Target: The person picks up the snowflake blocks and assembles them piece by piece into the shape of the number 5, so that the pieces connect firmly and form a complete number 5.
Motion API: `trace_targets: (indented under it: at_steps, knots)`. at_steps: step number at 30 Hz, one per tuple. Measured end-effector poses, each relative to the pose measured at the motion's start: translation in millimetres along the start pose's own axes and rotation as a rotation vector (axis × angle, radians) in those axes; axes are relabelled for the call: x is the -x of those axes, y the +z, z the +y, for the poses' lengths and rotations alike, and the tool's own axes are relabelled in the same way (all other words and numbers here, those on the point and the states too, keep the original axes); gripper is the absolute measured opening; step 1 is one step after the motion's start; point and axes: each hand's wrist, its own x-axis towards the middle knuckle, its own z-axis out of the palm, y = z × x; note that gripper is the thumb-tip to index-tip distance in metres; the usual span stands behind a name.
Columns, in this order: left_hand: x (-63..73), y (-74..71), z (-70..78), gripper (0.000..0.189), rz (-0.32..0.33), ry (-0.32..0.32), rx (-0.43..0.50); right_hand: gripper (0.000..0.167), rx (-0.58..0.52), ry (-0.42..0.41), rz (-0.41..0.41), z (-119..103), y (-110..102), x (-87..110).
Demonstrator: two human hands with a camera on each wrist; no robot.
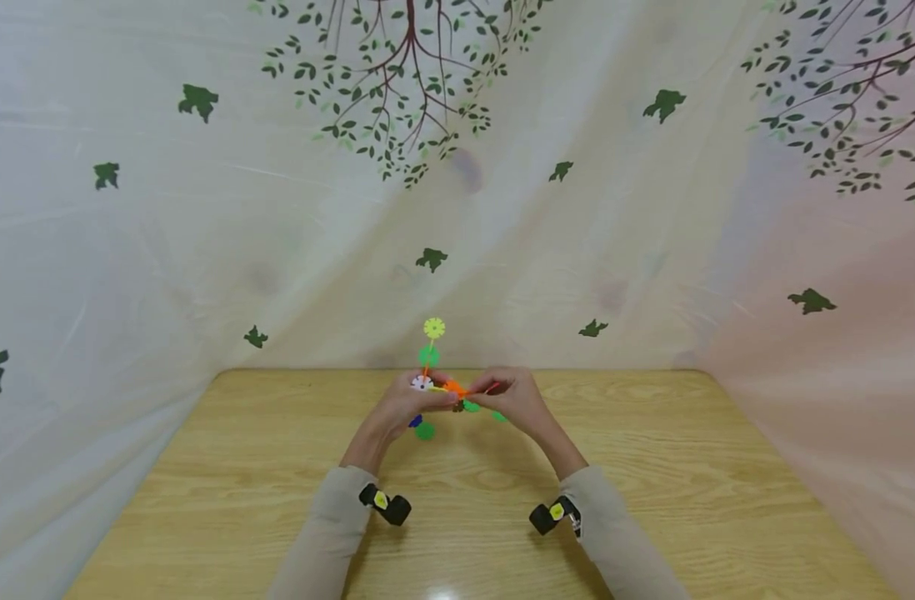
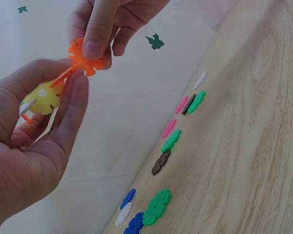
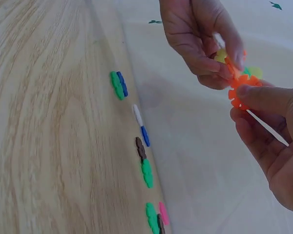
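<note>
Joined discs (image 1: 429, 356) are held by the left hand (image 1: 399, 406), an orange disc (image 2: 78, 54) by the right hand (image 1: 517, 400); loose discs (image 2: 156, 207) are left.

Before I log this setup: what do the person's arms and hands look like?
Left hand and right hand: both ungloved. Long, plain pale grey-beige sleeves. Black wrist cameras, one per side, each with a yellow marking.
</note>
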Motion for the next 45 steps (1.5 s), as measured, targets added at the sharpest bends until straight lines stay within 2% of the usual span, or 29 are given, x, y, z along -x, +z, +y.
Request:
trace_targets:
  at_steps: [3,8,16,22,27,33,36,45]
  knots:
    - [0.2,-1.4,0.4,0.020,-0.010,-0.005,-0.033,0.006,0.015,-0.001,-0.013,0.5,-1.4,-0.6]
    - [0.0,-1.5,2.0,0.022,0.014,0.002,-0.056,0.006,0.041,-0.006,-0.006,0.4,-0.6,-1.1]
    - [-0.6,3.9,6.6,0.022,0.033,0.000,-0.008,0.006,0.049,-0.046,0.027,20.3,-2.0,-6.6]
    - [-3.2,7.8,11.4,0.023,0.006,0.042,0.017,0.008,0.027,-0.106,0.057,24.8,-5.7,-9.5]
    - [-3.3,3.0,8.0,0.023,-0.010,0.040,-0.023,0.007,0.005,-0.083,0.041,26.9,-3.0,-10.0]
    - [0.4,-3.8,4.9,0.025,0.006,0.011,-0.095,0.008,0.020,0.006,-0.015,27.0,-0.4,-8.2]
    - [1.2,-5.4,4.6,0.028,0.011,0.004,-0.107,0.009,0.033,0.024,-0.054,26.0,-2.7,-8.2]
    - [2.7,-6.6,4.9,0.031,0.001,0.013,-0.125,0.015,0.130,0.074,-0.295,24.4,-23.6,-21.2]
